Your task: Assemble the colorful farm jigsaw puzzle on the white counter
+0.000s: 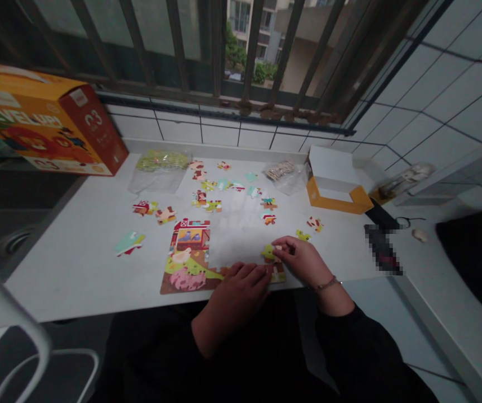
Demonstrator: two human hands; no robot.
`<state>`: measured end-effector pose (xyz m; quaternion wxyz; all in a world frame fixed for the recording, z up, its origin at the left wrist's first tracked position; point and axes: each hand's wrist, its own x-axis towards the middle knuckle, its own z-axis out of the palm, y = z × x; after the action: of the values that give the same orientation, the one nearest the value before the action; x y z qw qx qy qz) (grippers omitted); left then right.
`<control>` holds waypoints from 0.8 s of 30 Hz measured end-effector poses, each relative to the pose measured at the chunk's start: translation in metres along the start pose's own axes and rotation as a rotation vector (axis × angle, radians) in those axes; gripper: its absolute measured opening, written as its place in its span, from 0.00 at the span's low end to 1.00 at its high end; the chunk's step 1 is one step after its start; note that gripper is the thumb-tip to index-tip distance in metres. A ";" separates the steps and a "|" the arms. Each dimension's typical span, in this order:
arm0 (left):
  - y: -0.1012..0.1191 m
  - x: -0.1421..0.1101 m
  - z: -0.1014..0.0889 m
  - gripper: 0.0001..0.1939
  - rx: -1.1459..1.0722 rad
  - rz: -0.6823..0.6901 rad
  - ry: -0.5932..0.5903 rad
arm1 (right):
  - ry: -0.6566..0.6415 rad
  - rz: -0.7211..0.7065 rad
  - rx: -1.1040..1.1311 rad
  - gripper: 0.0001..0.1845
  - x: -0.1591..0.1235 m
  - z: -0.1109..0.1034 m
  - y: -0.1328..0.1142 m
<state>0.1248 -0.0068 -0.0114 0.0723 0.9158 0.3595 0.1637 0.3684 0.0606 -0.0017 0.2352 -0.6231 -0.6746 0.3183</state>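
Note:
A partly joined jigsaw puzzle (186,254) with farm pictures lies at the table's front edge, forming a left side and a bottom strip. My left hand (243,288) rests flat on the bottom strip, fingers together and stretched out, covering part of it. Between thumb and fingers of my right hand (302,257) is a green puzzle piece (268,253), held at the strip's right end just above the bottom row. Loose puzzle pieces lie beyond, among them a spotted piece (315,224) and a yellow-green piece (303,235) close to my right hand.
Several more loose pieces (213,205) are scattered over the white table (77,263). At the back are clear bags (161,162), another bag (283,169) and an opened white and orange box (337,193). A large orange carton (48,120) stands at the left, below the barred window.

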 end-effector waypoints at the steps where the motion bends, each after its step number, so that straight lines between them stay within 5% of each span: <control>1: 0.000 0.000 0.000 0.21 0.005 0.002 0.002 | -0.007 -0.018 -0.034 0.12 0.001 -0.003 0.000; 12: -0.001 -0.001 0.005 0.22 0.015 0.008 0.039 | -0.006 -0.321 -0.157 0.09 0.007 0.000 0.005; 24: -0.001 -0.002 0.011 0.23 0.021 0.004 0.040 | 0.006 -0.398 -0.204 0.07 -0.012 -0.009 0.005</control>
<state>0.1265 -0.0072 -0.0223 0.0553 0.9138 0.3605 0.1785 0.3798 0.0499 0.0014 0.2310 -0.4992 -0.8123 0.1940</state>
